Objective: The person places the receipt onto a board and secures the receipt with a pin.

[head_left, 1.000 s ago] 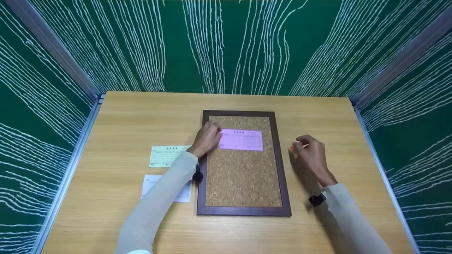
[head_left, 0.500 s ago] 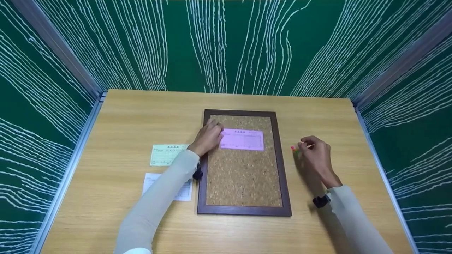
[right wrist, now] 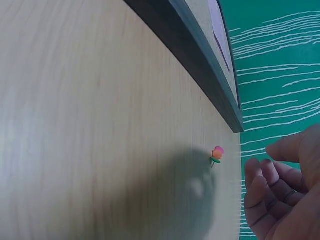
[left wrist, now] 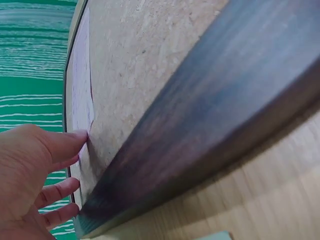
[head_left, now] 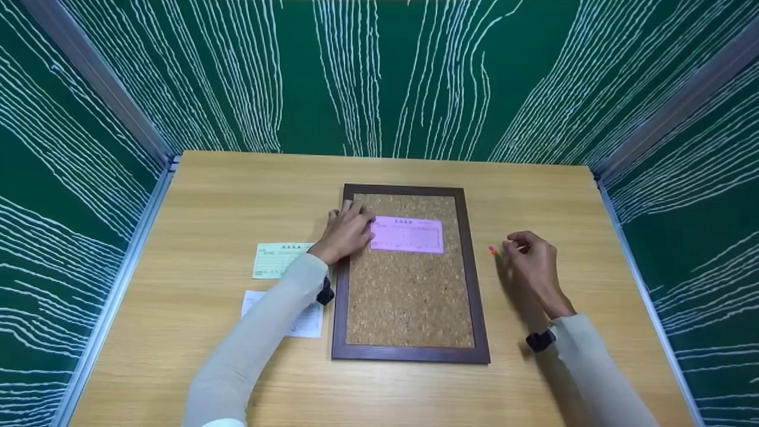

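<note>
A pink printed slip [head_left: 407, 234] lies on the upper part of a cork board [head_left: 409, 296] with a dark wooden frame. My left hand [head_left: 347, 231] reaches over the frame's left side, its thumb and fingertips at the slip's left edge, the fingers extended. To the right of the board, my right hand [head_left: 532, 258] hovers over the table with loosely bent fingers; thumb and fingertips stand apart with nothing visible between them. Just left of its fingertips lie small push pins [head_left: 493, 250] in pink, orange and green, close together on the table [right wrist: 217, 154].
Left of the board lie a green printed slip [head_left: 276, 261] and a white printed slip [head_left: 307, 320], both partly covered by the left sleeve [head_left: 261, 344]. Green panels [head_left: 415, 77] with white wavy lines wall in the wooden table [head_left: 249, 190] at the back and sides.
My right hand has moved slightly right, away from the push pins, which now show more fully. My left hand stays at the pink slip, its outer fingers more spread and its wrist slightly left.
</note>
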The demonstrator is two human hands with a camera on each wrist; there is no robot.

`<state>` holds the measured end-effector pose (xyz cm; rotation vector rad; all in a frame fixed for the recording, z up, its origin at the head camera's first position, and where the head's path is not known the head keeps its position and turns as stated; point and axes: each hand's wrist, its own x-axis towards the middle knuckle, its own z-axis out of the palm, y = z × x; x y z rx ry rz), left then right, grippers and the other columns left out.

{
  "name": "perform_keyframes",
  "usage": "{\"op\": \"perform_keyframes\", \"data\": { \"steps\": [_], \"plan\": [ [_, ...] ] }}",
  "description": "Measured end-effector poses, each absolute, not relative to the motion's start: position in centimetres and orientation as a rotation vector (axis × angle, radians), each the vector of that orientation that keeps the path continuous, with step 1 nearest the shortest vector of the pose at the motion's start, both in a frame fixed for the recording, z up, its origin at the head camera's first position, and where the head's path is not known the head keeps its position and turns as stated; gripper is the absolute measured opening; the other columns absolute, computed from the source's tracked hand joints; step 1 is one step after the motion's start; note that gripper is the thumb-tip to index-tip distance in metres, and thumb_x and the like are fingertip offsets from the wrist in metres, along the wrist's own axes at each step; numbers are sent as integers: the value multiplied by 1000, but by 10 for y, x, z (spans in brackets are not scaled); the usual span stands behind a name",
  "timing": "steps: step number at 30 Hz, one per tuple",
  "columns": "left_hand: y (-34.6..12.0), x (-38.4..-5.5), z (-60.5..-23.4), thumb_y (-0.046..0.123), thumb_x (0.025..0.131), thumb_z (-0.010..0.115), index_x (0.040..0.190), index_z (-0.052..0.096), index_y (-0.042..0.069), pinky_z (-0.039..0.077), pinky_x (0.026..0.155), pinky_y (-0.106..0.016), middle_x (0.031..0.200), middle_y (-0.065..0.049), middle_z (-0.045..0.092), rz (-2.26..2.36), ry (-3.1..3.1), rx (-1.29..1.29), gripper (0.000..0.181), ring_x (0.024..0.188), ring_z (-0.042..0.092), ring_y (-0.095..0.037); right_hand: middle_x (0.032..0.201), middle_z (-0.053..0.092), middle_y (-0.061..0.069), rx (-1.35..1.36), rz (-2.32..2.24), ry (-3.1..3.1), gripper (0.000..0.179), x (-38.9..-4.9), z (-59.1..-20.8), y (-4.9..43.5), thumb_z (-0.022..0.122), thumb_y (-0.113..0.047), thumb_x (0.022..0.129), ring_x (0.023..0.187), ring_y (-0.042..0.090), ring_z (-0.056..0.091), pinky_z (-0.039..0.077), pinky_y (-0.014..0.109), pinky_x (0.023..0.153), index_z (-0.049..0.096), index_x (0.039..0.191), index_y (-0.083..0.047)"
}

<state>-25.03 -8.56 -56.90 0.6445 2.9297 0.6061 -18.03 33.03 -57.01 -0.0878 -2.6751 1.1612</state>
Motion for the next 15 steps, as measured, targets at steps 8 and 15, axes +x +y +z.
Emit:
{"op": "perform_keyframes", "data": {
  "steps": [8, 15],
  "plan": [
    [-94, -248, -573, 33, 108, 73, 147, 68, 15, 18, 125, -80, 160, -10, 51, 662, 2882, 652, 44, 154, 37, -32, 102, 80, 20, -66, 1188, -2650, 19, -180, -576, 333, 73, -10, 105, 84, 15, 66, 47, 10, 69, 79, 115, 5],
    [-97, -247, -576, 37, 107, 74, 153, 65, 15, 12, 126, -81, 171, -14, 42, 688, 2842, 625, 52, 164, 25, -34, 101, 79, 19, -2, 1252, -2628, 22, -180, -585, 337, 73, -13, 106, 83, 12, 67, 50, 10, 70, 78, 119, 5]
  ]
}}
